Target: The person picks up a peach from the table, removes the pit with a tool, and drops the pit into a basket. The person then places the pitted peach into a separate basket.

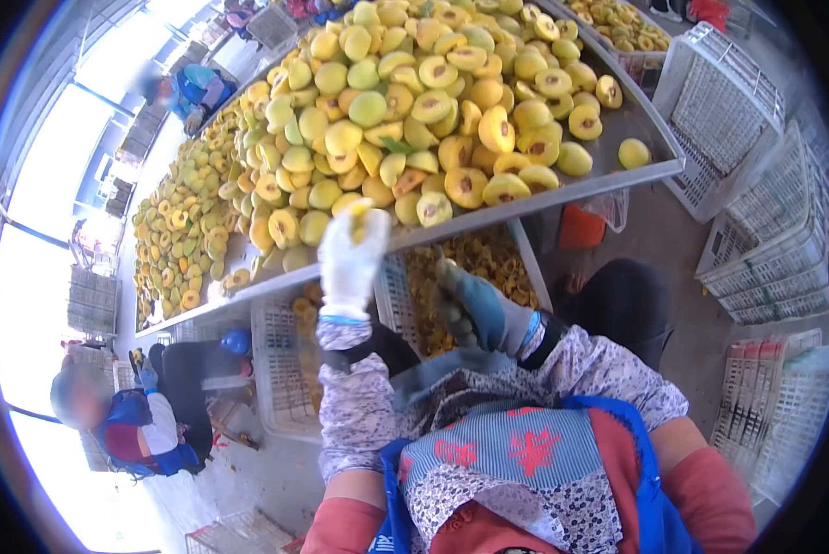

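While bright windows [40,268] line the left side of the room, a metal table [516,205] runs from the left across to the upper right, its raised rim nearest the wearer. Across it lies a large heap of yellow-green fruit [368,109], much of it cut in half with brown centres showing; the left part lies lower, and a single piece rests apart near the right-hand corner. A green leaf [397,145] lies among the halves. Grey floor [691,309] shows at the right.

Around the table, a seated person [142,429] in a blue vest is at the far left, with stacked crates [92,300] behind, and another person [199,92] in blue is farther up. A blue round thing [236,341] sits just left of a white crate [278,379] partly under the table. The left hand [352,254], in a white glove, is at the rim with its fingers curled around a yellow piece of fruit [360,220], blurred. The right hand [481,312], in a grey-blue glove, is bent over a crate of fruit scraps [522,263]; whether it grips anything I cannot tell. This hand and the table rim hide parts of that crate. Farther right come a dark knee [625,305], an orange bucket [581,227] and several white crates [773,245], some nested together.
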The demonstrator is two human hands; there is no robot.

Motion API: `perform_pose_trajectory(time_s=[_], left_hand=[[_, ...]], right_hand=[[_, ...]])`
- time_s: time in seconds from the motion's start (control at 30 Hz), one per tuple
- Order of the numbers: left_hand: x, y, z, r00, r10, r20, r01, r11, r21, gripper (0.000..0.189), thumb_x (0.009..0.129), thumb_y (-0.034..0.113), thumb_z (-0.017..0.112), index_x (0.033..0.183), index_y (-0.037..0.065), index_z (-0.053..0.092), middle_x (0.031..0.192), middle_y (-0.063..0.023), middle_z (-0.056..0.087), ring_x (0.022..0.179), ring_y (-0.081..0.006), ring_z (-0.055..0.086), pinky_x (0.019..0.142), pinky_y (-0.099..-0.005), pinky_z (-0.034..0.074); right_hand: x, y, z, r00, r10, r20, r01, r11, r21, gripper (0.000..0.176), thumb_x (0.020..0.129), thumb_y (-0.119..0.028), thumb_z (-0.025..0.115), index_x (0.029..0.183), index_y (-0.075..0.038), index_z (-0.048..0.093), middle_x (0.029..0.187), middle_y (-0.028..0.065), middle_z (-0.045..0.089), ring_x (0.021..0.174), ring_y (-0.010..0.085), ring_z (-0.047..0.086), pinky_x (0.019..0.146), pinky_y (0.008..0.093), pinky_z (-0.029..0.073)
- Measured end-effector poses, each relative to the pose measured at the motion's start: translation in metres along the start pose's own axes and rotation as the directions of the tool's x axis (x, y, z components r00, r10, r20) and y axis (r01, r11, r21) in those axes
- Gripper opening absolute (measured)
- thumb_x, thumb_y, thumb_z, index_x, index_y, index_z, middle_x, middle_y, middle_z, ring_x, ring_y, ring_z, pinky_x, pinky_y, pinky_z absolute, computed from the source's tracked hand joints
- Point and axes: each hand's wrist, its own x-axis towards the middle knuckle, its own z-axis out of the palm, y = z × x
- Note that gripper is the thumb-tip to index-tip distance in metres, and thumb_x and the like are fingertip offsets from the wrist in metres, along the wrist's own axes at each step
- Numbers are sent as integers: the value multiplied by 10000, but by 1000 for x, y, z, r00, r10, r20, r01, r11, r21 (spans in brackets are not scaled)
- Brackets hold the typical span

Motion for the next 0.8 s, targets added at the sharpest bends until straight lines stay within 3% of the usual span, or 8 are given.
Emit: perform_pose_trajectory(time_s=[0.1, 0.23, 0.33, 0.43, 0.53, 0.63, 0.7, 0.8], left_hand=[[16, -2, 69, 977, 129, 171, -157, 973, 167, 519, 830, 430, 681, 1170, 38, 652, 1124, -192, 669, 1010, -360, 631, 925, -421, 502], [36, 41, 63, 885, -141, 444, -53, 916, 398, 527, 791, 489, 653, 1068, 41, 641, 1101, -185, 669, 1079, -378, 597, 932, -447, 469], [39, 41, 60, 899, -182, 398, 35, 936, 349, 495, 769, 447, 678, 1029, 31, 617, 1060, -191, 668, 1047, -383, 605, 903, -448, 478], [35, 31, 59, 899, -193, 394, 91, 960, 264, 482, 773, 424, 687, 1037, 33, 587, 1058, -217, 652, 1029, -383, 610, 893, -463, 483], [23, -14, 57, 939, -148, 312, 180, 981, -77, 488, 825, 315, 692, 1188, 10, 575, 1073, -179, 663, 976, -301, 654, 869, -400, 513], [18, 8, 33, 838, -390, 382, 523, 370, -768, 365, 908, 187, 638, 1220, 8, 576, 1065, -121, 657, 949, -208, 662, 840, -349, 526], [4, 7, 34, 827, -396, 399, 495, 176, -851, 356, 876, 112, 663, 1203, -5, 584, 1080, -146, 657, 968, -263, 660, 853, -365, 527], [-15, 16, 43, 994, -13, 110, 74, 815, -575, 277, 929, 149, 594, 1144, -25, 595, 1028, -142, 656, 922, -254, 636, 828, -350, 526]], right_hand=[[10, 3, -20, 996, -80, -30, 77, 993, -87, 347, 1010, -472, 463, 919, -180, 628, 657, -46, 519, 503, 73, 431, 419, 237, 300], [9, -3, -26, 971, -165, -173, 118, 960, -253, 372, 1007, -427, 510, 987, -76, 630, 727, -37, 549, 595, 116, 514, 517, 291, 433], [36, 14, -52, 919, -379, -109, 270, 806, -526, 376, 1005, -365, 539, 1058, -4, 631, 820, 5, 605, 718, 125, 564, 651, 298, 493], [36, 12, -41, 906, -394, -155, 310, 866, -392, 351, 1004, -310, 551, 1117, 11, 635, 921, 71, 666, 835, 113, 592, 759, 294, 502], [42, 13, -45, 846, -510, -156, 346, 747, -567, 370, 1011, -319, 535, 1157, 9, 625, 962, 126, 691, 900, 128, 614, 812, 300, 500], [33, 1, -33, 793, -600, -104, 376, 617, -691, 358, 1015, -307, 528, 1169, 6, 609, 969, 144, 702, 874, 158, 625, 808, 327, 499], [45, 11, -39, 702, -712, 23, 508, 478, -716, 354, 1016, -302, 528, 1176, 5, 601, 963, 164, 700, 868, 185, 637, 800, 350, 499], [37, -4, -24, 688, -723, 59, 548, 464, -696, 359, 1015, -310, 527, 1186, 0, 585, 970, 207, 687, 892, 283, 659, 798, 383, 499]])
